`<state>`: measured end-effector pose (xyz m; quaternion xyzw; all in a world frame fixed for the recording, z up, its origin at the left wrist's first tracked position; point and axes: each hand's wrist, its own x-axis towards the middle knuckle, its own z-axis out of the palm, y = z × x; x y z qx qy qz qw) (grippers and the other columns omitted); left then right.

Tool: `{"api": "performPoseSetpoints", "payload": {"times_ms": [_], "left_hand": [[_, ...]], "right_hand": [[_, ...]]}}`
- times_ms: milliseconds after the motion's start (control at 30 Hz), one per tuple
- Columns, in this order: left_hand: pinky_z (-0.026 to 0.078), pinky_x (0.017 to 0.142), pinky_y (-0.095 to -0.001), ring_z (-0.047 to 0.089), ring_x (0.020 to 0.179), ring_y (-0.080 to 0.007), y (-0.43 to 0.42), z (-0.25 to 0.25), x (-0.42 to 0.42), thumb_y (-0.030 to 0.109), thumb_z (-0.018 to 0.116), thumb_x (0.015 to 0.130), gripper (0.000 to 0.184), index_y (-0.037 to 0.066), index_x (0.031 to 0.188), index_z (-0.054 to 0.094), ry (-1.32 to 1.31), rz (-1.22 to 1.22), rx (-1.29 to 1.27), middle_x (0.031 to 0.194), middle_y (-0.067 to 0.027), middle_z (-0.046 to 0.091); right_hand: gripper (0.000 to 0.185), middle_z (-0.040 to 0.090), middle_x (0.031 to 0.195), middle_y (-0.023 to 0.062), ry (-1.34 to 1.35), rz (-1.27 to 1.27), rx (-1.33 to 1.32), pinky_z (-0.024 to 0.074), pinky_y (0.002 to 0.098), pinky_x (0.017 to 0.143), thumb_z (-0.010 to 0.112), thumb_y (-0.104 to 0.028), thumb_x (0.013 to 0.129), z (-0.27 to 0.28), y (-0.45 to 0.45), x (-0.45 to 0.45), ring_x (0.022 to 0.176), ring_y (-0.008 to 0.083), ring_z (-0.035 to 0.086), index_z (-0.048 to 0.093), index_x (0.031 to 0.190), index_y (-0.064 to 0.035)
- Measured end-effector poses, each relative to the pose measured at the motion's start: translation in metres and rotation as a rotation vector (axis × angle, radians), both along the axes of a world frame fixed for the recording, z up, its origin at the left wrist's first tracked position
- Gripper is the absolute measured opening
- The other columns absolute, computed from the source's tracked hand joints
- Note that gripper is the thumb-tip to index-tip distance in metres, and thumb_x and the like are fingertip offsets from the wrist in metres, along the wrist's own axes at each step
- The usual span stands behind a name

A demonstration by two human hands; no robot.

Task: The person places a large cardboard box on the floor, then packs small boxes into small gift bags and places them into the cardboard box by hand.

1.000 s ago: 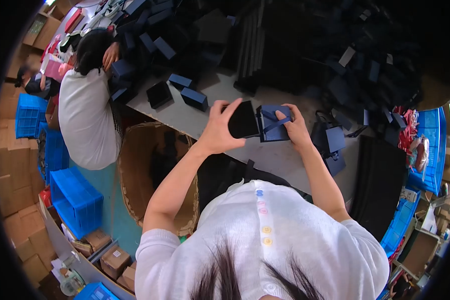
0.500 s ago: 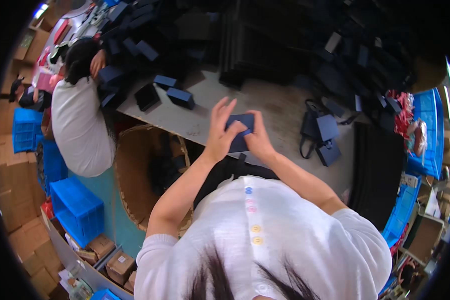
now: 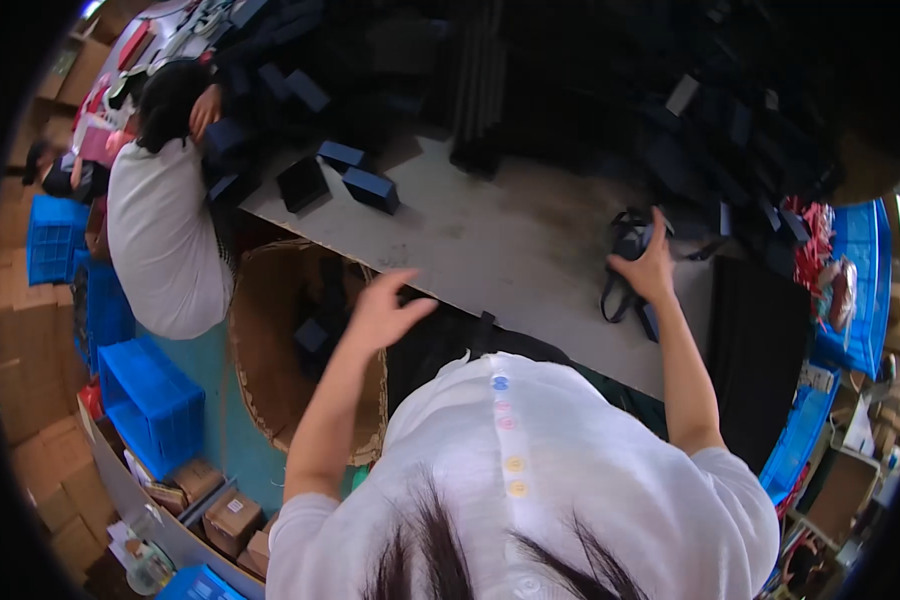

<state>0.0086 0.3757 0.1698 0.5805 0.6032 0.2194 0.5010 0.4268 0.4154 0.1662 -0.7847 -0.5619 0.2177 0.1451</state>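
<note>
Right hand [image 3: 650,268]: thumb and fingers apart; dark item with looped straps [image 3: 627,240] on grey table [image 3: 510,250], just beyond thumb, contact unclear. Left hand [image 3: 382,312]: thumb and fingers spread near cardboard carton [image 3: 255,385]; blue box [image 3: 312,334] inside, apart from fingers.

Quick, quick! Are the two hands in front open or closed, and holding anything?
Left hand: open, holding nothing.
Right hand: open, by the dark things on the table; I can't tell if it touches them.
</note>
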Motion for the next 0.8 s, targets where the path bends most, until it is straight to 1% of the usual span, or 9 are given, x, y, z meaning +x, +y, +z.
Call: {"api": "performPoseSetpoints", "payload": {"times_ms": [67, 167, 300, 400, 467, 500, 633, 667, 800], "left_hand": [[0.043, 0.099, -0.0411, 0.047, 0.125, -0.0291, 0.007, -0.002, 0.052, 0.022, 0.079, 0.073, 0.079, -0.002, 0.137, 0.04, -0.333, -0.124, -0.189, 0.134, -0.0177, 0.049], [0.037, 0.104, -0.0396, 0.038, 0.131, -0.0287, 0.019, 0.001, 0.111, 0.023, 0.083, 0.065, 0.099, 0.001, 0.144, 0.026, -0.569, -0.086, -0.134, 0.144, -0.0183, 0.036], [0.034, 0.106, -0.04, 0.033, 0.133, -0.0322, 0.033, 0.012, 0.113, 0.023, 0.086, 0.058, 0.102, 0.002, 0.14, 0.03, -0.614, 0.052, 0.21, 0.15, -0.0191, 0.022], [0.034, 0.105, -0.0419, 0.033, 0.131, -0.0356, 0.032, 0.005, 0.102, 0.022, 0.086, 0.055, 0.096, 0.002, 0.134, 0.036, -0.159, 0.0, 0.416, 0.151, -0.0205, 0.018], [0.035, 0.104, -0.0432, 0.039, 0.125, -0.0381, 0.029, 0.007, 0.102, 0.022, 0.086, 0.052, 0.092, 0.001, 0.129, 0.039, -0.18, 0.029, 0.439, 0.148, -0.0224, 0.022], [0.036, 0.103, -0.0432, 0.04, 0.124, -0.0383, 0.029, 0.006, 0.104, 0.022, 0.086, 0.052, 0.097, 0.001, 0.132, 0.036, -0.101, -0.006, 0.538, 0.145, -0.0221, 0.027], [0.037, 0.102, -0.0389, 0.043, 0.123, -0.0325, 0.024, 0.01, 0.107, 0.016, 0.086, 0.053, 0.115, -0.002, 0.144, 0.018, -0.23, 0.127, 0.414, 0.135, -0.0187, 0.038], [0.036, 0.104, -0.0354, 0.042, 0.125, -0.0273, 0.023, 0.014, 0.104, 0.012, 0.085, 0.055, 0.116, -0.002, 0.145, 0.014, -0.19, 0.157, 0.412, 0.135, -0.0165, 0.037], [0.034, 0.106, -0.0358, 0.041, 0.127, -0.0272, 0.029, 0.001, 0.102, 0.018, 0.088, 0.056, 0.118, -0.003, 0.145, 0.014, -0.4, 0.193, 0.6, 0.139, -0.0183, 0.035]], "right_hand": [[0.117, 0.038, 0.139, 0.022, 0.542, 0.248, 0.063, 0.0342, 0.038, 0.106, 0.084, -0.015, 0.055, 0.022, 0.002, -0.052, 0.127, 0.0351, 0.042, 0.013, 0.147, -0.0088], [0.119, 0.036, 0.14, 0.0211, 0.735, 0.504, -0.069, 0.0326, 0.041, 0.107, 0.084, -0.013, 0.054, 0.056, 0.001, -0.12, 0.13, 0.0363, 0.037, 0.011, 0.148, -0.01], [0.115, 0.033, 0.144, 0.0173, 0.553, 0.774, 0.157, 0.031, 0.04, 0.108, 0.081, -0.016, 0.06, 0.063, 0.008, -0.134, 0.131, 0.0352, 0.038, 0.009, 0.149, -0.0147], [0.092, 0.04, 0.14, 0.0173, 0.98, 0.609, -0.061, 0.0348, 0.0395, 0.105, 0.076, -0.015, 0.066, 0.065, 0.025, -0.13, 0.127, 0.0367, 0.042, 0.028, 0.144, -0.0105], [0.063, 0.052, 0.129, 0.0183, 0.347, 0.669, 0.349, 0.0414, 0.0386, 0.099, 0.069, -0.011, 0.071, 0.06, 0.027, -0.146, 0.118, 0.0374, 0.05, 0.049, 0.13, -0.0062], [0.036, 0.06, 0.115, 0.0194, 0.325, 0.622, 0.39, 0.0473, 0.0366, 0.09, 0.062, -0.002, 0.074, 0.058, 0.028, -0.159, 0.105, 0.0364, 0.059, 0.06, 0.109, -0.002], [0.016, 0.065, 0.09, 0.0164, 0.418, 0.411, 0.889, 0.0501, 0.0334, 0.074, 0.06, 0.004, 0.069, 0.063, 0.05, -0.168, 0.085, 0.0289, 0.064, 0.06, 0.084, -0.0034], [0.01, 0.064, 0.089, 0.0114, 0.561, 0.29, 0.914, 0.049, 0.031, 0.071, 0.06, -0.004, 0.08, 0.06, 0.055, -0.167, 0.087, 0.0231, 0.063, 0.061, 0.09, -0.003], [0.037, 0.06, 0.101, 0.0009, 1.336, -0.026, -0.266, 0.0454, 0.0278, 0.079, 0.052, -0.037, 0.095, 0.02, 0.053, -0.164, 0.091, 0.0124, 0.056, 0.058, 0.111, -0.005]]}}
